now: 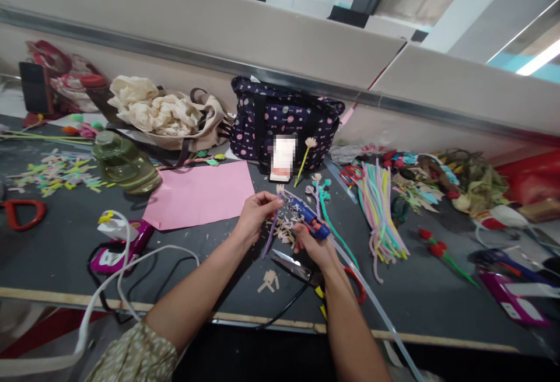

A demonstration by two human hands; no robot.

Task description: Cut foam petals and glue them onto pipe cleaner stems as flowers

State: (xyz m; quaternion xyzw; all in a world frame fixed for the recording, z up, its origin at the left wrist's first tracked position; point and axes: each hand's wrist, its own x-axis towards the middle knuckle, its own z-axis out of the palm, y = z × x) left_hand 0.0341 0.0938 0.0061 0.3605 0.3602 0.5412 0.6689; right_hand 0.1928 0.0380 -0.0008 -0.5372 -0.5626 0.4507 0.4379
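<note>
My left hand (256,216) pinches a purple pipe-cleaner stem (272,233) with a small cream flower head at its top. My right hand (317,249) is wrapped round a blue hot glue gun (306,214), its nozzle pointing at the flower head. A long clear glue stick (378,306) trails from the gun's back toward the table's front edge. Below the hands lie scissors (292,265), partly covered by my right wrist. Short cream pieces (286,234) are scattered under the gun, and a smaller pile (269,281) sits nearer me.
A pink sheet (201,195) and green bottle (125,163) lie left. Behind stand a dark patterned bag (249,119) and a phone (283,157) with blurred screen. Pipe cleaners (378,213) are bundled right. A white cable (126,248) loops front left.
</note>
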